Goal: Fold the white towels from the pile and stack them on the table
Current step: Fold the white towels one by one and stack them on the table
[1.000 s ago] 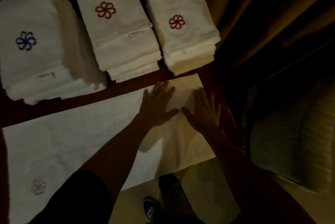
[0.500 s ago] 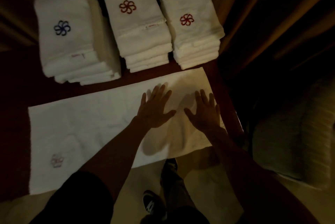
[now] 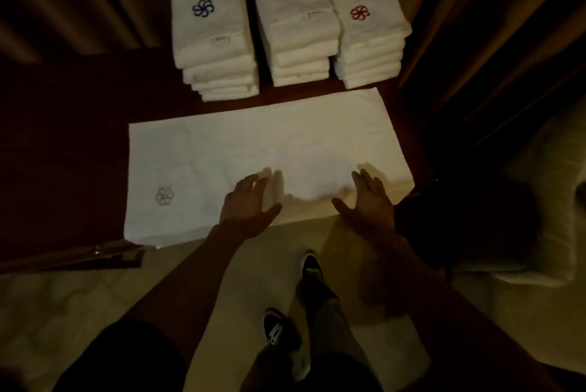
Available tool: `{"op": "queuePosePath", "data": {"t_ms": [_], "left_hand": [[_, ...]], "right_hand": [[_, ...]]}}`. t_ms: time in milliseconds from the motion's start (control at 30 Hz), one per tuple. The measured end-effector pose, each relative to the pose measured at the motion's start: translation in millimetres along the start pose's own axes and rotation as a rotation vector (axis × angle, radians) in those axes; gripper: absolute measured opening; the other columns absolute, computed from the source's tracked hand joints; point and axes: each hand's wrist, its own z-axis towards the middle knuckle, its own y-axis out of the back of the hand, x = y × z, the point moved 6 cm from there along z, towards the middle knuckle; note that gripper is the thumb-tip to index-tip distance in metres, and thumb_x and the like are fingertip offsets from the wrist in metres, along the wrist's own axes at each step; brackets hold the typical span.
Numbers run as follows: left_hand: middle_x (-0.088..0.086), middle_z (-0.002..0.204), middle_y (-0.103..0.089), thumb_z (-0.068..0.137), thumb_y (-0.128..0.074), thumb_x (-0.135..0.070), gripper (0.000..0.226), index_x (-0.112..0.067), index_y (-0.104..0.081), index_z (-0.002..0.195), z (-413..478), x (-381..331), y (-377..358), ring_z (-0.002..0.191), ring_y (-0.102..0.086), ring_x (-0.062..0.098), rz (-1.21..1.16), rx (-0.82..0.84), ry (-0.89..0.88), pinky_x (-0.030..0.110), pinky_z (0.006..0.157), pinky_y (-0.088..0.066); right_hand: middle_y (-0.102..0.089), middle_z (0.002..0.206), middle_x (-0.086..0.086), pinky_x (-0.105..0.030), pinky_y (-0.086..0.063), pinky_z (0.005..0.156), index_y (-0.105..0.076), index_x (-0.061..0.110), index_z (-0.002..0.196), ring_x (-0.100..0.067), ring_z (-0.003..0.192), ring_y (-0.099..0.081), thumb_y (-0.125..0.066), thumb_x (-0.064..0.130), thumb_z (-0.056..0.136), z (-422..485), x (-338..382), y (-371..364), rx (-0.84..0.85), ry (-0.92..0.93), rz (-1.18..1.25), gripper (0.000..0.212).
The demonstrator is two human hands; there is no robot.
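Note:
A white towel [image 3: 253, 144] lies spread flat across the dark table [image 3: 63, 138], with a faint flower emblem near its left end. My left hand [image 3: 249, 206] rests flat on the towel's near edge, fingers straight. My right hand [image 3: 367, 201] lies flat on the same edge near the right end. Behind the towel stand three stacks of folded white towels: a left stack [image 3: 212, 36] with a blue flower, a middle stack [image 3: 298, 24] and a right stack [image 3: 369, 33], both with red flowers.
Curtains hang behind the table and at the right. A cushioned seat [image 3: 523, 201] stands to the right of the table. My legs and dark shoes [image 3: 310, 265] are on the pale floor below the table's near edge.
Both hands have slid back across the towel, from its far right part to its near edge. The view has shifted, so the stacks and towel sit more to the right.

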Motion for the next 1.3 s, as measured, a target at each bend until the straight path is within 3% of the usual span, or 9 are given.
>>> {"op": "queuePosePath", "data": {"t_ms": [333, 467, 667, 767, 833, 933, 1000, 1167, 1300], "left_hand": [[0.013, 0.104, -0.066, 0.087, -0.073, -0.034, 0.029, -0.011, -0.071, 0.105, -89.6, 57.4, -22.0, 0.096, -0.065, 0.03, -0.339, -0.202, 0.277, 0.032, 0.082, -0.05], [0.012, 0.107, -0.071, 0.09, -0.072, -0.028, 0.03, -0.006, -0.071, 0.111, -106.9, 72.6, -47.7, 0.096, -0.066, 0.023, -0.537, -0.243, 0.444, 0.025, 0.08, -0.042], [0.007, 0.097, -0.066, 0.095, -0.063, -0.044, 0.032, -0.014, -0.068, 0.102, -102.3, 84.4, -105.3, 0.096, -0.063, 0.026, -0.837, -0.303, 0.619, 0.034, 0.083, -0.048], [0.004, 0.122, -0.057, 0.096, -0.062, -0.044, 0.048, -0.014, -0.054, 0.132, -91.1, 95.1, -151.5, 0.113, -0.056, 0.022, -1.207, -0.198, 0.696, 0.038, 0.094, -0.045], [0.0, 0.129, -0.052, 0.097, -0.062, -0.037, 0.045, -0.016, -0.05, 0.136, -84.0, 101.6, -173.0, 0.119, -0.052, 0.019, -1.382, -0.193, 0.725, 0.039, 0.104, -0.042], [0.003, 0.128, -0.058, 0.096, -0.065, -0.029, 0.032, -0.014, -0.056, 0.123, -73.9, 113.8, -191.2, 0.114, -0.057, 0.019, -1.528, -0.297, 0.726, 0.038, 0.1, -0.046], [0.003, 0.125, -0.06, 0.097, -0.065, -0.028, 0.028, -0.014, -0.059, 0.121, -67.0, 119.4, -196.8, 0.108, -0.061, 0.017, -1.597, -0.35, 0.709, 0.035, 0.094, -0.048], [0.0, 0.129, -0.056, 0.101, -0.057, -0.02, 0.039, -0.009, -0.052, 0.138, -60.2, 128.0, -210.5, 0.104, -0.062, 0.015, -1.787, -0.425, 0.646, 0.028, 0.087, -0.047], [0.001, 0.129, -0.063, 0.098, -0.062, -0.018, 0.029, -0.012, -0.06, 0.127, -55.9, 131.8, -208.9, 0.1, -0.067, 0.011, -1.873, -0.493, 0.623, 0.02, 0.07, -0.054]], "right_hand": [[-0.04, 0.155, -0.01, -0.048, -0.038, 0.112, -0.039, 0.014, 0.15, -0.033, 0.142, -0.036, -0.062, 0.05, 0.093, -50.0, -36.7, -22.4, -0.092, -0.094, 0.193, 0.071], [-0.053, 0.144, -0.011, -0.042, -0.042, 0.105, -0.05, 0.014, 0.142, -0.032, 0.133, -0.048, -0.065, 0.048, 0.092, -57.0, -67.5, -38.0, -0.172, -0.157, 0.263, 0.063], [-0.056, 0.141, -0.01, -0.029, -0.042, 0.095, -0.054, 0.009, 0.14, -0.03, 0.129, -0.052, -0.069, 0.041, 0.092, -37.4, -115.5, -73.9, -0.228, -0.32, 0.546, 0.06], [-0.062, 0.121, -0.012, -0.007, -0.039, 0.078, -0.062, 0.008, 0.117, -0.03, 0.118, -0.057, -0.069, 0.035, 0.093, -13.0, -135.1, -104.8, -0.229, -0.365, 0.765, 0.037], [-0.062, 0.111, -0.013, 0.001, -0.036, 0.058, -0.059, 0.011, 0.099, -0.03, 0.109, -0.06, -0.07, 0.041, 0.09, 5.4, -143.8, -120.7, -0.233, -0.334, 0.835, 0.033], [-0.064, 0.126, -0.012, -0.022, -0.047, 0.084, -0.063, 0.003, 0.125, -0.03, 0.117, -0.06, -0.07, 0.042, 0.09, 22.0, -153.8, -136.6, -0.268, -0.339, 0.846, 0.053], [-0.064, 0.127, -0.013, -0.032, -0.048, 0.087, -0.064, 0.004, 0.127, -0.031, 0.115, -0.061, -0.071, 0.045, 0.088, 30.4, -158.5, -147.2, -0.306, -0.355, 0.881, 0.056], [-0.071, 0.108, -0.012, -0.039, -0.057, 0.086, -0.072, 0.002, 0.108, -0.029, 0.102, -0.067, -0.077, 0.032, 0.087, 48.0, -167.0, -180.0, -0.295, -0.388, 1.193, 0.037], [-0.066, 0.12, -0.007, -0.042, -0.053, 0.094, -0.063, 0.008, 0.125, -0.024, 0.112, -0.064, -0.075, 0.026, 0.09, 50.0, -154.8, -190.7, -0.214, -0.351, 1.483, 0.041]]}}
